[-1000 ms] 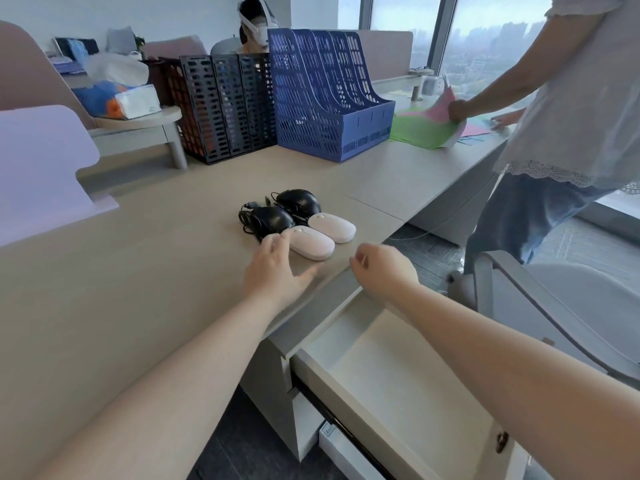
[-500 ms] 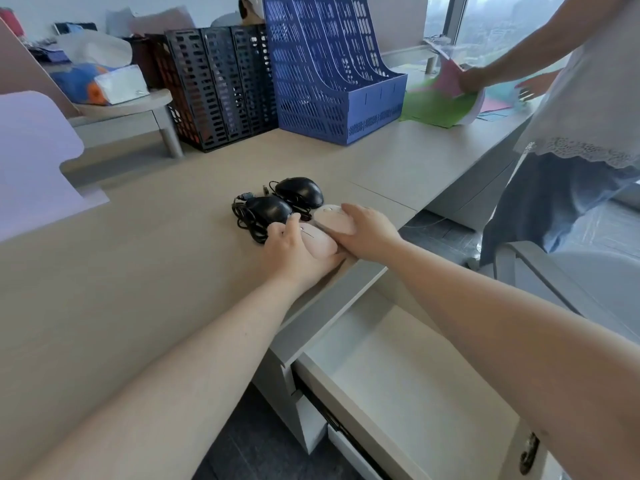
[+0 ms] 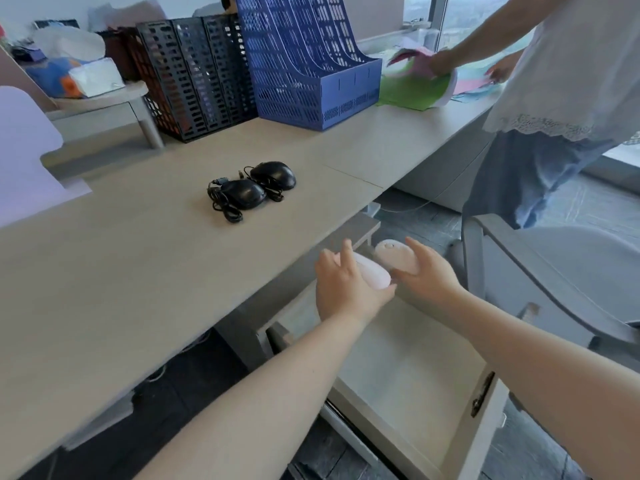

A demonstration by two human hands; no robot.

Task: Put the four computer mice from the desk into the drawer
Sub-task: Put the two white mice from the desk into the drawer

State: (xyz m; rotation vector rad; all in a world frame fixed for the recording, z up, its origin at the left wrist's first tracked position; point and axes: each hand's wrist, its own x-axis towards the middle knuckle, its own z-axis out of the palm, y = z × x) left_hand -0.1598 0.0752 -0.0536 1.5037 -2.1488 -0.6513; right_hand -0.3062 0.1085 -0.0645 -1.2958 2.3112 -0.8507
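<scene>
My left hand [image 3: 343, 289] grips a pale pink mouse [image 3: 372, 276], and my right hand [image 3: 427, 275] grips a second pale pink mouse [image 3: 393, 258]. Both hands hover side by side over the back end of the open drawer [image 3: 408, 382], just off the desk's front edge. Two black wired mice stay on the desk [image 3: 138, 271]: one [image 3: 242, 198] with its coiled cable, the other [image 3: 274, 174] just behind it to the right. The drawer's visible floor is bare.
Black file racks [image 3: 194, 77] and a blue file rack [image 3: 308, 64] stand at the back of the desk. A person [image 3: 568, 98] sorts coloured papers [image 3: 415, 88] at the right. A grey chair [image 3: 554, 265] stands right of the drawer.
Both hands closed on the two pink mice, lifted them off the desk and carried them back toward me, over the open drawer. The black mice have not moved.
</scene>
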